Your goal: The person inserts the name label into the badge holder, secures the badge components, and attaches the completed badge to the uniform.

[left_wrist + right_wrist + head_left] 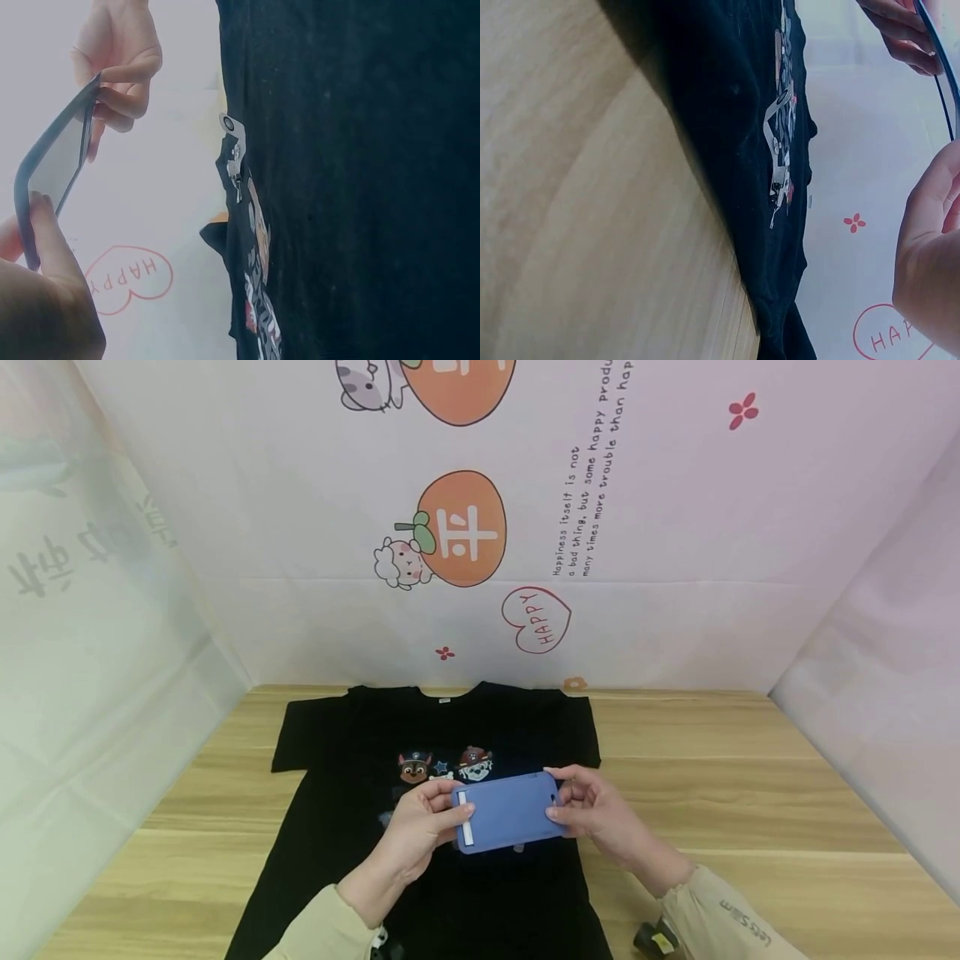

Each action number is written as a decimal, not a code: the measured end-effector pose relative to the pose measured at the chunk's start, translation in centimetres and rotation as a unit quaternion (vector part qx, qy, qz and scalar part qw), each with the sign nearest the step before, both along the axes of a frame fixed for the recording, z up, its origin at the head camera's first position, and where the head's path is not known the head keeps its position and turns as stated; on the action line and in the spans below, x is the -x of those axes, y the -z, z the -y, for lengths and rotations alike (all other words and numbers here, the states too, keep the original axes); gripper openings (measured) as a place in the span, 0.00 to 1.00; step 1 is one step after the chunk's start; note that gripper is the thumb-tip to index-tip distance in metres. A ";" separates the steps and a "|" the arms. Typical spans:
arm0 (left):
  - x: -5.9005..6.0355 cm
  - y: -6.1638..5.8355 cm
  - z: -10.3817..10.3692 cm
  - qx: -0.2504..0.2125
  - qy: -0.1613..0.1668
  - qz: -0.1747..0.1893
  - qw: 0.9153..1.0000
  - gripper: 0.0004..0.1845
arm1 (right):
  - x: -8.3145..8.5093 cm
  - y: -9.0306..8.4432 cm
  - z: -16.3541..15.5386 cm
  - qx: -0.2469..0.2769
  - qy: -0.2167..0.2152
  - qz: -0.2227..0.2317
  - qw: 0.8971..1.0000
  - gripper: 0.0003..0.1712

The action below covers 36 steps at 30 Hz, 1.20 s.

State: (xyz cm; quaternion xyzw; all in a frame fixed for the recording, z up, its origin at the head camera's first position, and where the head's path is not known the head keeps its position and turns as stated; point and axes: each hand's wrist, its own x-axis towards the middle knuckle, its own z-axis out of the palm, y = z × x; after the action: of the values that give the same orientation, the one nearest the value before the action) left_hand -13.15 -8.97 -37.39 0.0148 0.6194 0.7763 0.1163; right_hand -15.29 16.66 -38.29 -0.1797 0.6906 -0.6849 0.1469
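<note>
Bridging left hand (414, 833) and right hand (603, 818), blue case (512, 812), ends pinched

Shirt (322, 860) and table (720, 760) cut off at head view's bottom. Print (413, 768) partly hidden behind blue case (510, 814). Neck tag (445, 700), by table's far edge, too small to read.
</note>
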 end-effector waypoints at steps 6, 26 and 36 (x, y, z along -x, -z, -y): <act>0.0 0.1 0.0 -0.002 0.001 0.005 1.000 0.12 | 0.1 0.1 0.0 -0.008 0.004 -0.001 1.000 0.23; 0.2 0.3 -0.4 -0.005 0.012 0.003 1.000 0.12 | -0.1 0.0 0.1 -0.053 0.030 0.005 0.998 0.31; 0.3 0.4 -0.5 0.000 0.007 0.001 1.000 0.12 | -0.1 0.0 0.2 -0.079 0.036 0.008 0.996 0.35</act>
State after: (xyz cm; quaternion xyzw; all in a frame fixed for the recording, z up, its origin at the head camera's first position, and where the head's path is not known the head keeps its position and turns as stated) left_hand -13.43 -8.50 -37.74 0.0180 0.6192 0.7754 0.1226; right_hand -15.24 16.51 -38.27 -0.1371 0.7478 -0.6341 0.1412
